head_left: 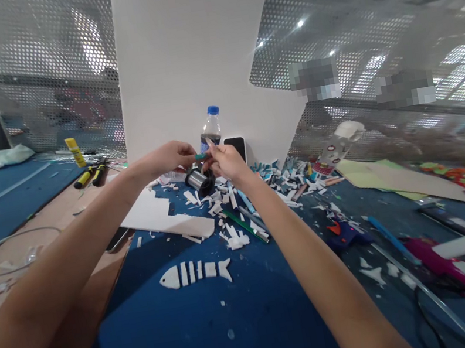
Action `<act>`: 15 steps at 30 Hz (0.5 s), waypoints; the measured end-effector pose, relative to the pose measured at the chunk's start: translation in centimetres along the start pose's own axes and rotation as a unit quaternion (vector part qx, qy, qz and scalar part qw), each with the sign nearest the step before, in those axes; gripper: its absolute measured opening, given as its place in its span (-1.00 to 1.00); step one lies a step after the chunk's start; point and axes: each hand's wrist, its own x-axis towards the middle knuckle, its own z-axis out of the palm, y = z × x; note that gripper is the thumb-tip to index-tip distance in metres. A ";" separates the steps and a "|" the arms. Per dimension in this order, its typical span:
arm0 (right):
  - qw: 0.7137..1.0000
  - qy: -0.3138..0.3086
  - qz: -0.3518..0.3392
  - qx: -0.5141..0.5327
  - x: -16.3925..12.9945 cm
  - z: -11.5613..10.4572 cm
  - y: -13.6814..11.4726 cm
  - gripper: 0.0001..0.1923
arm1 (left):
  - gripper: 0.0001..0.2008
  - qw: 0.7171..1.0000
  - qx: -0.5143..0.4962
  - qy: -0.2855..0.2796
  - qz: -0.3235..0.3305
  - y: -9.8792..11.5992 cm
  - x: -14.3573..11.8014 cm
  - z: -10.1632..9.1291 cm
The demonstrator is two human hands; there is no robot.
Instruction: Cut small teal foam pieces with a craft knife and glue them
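Both hands, left hand [171, 155] and right hand [225, 162], pinch a green marker [200, 156] above the table [256, 312]; pulling straight and steady seems best.

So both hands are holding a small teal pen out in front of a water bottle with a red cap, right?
Not quite: the head view shows the water bottle has a blue cap, not red. The rest holds: the left hand and right hand meet on a small teal pen in front of that bottle.
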 end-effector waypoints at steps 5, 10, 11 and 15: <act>0.999 0.016 0.006 0.035 0.1 -0.8 0.1 -0.53 | -0.81 0.997 -0.056 0.015 0.046 -0.3 0.3 -0.4; 0.993 -0.042 0.060 0.088 -0.5 -1.6 -0.5 -0.48 | -0.75 0.984 -0.155 0.007 0.087 -0.3 0.1 -0.3; 0.990 -0.064 0.079 0.095 -0.6 -1.7 -0.6 -0.45 | -0.75 0.983 -0.159 0.011 0.092 -0.2 0.1 -0.3; 0.971 -0.143 0.154 0.110 -0.7 -2.0 -0.9 -0.40 | -0.75 0.981 -0.142 0.045 0.124 0.2 -0.1 -0.3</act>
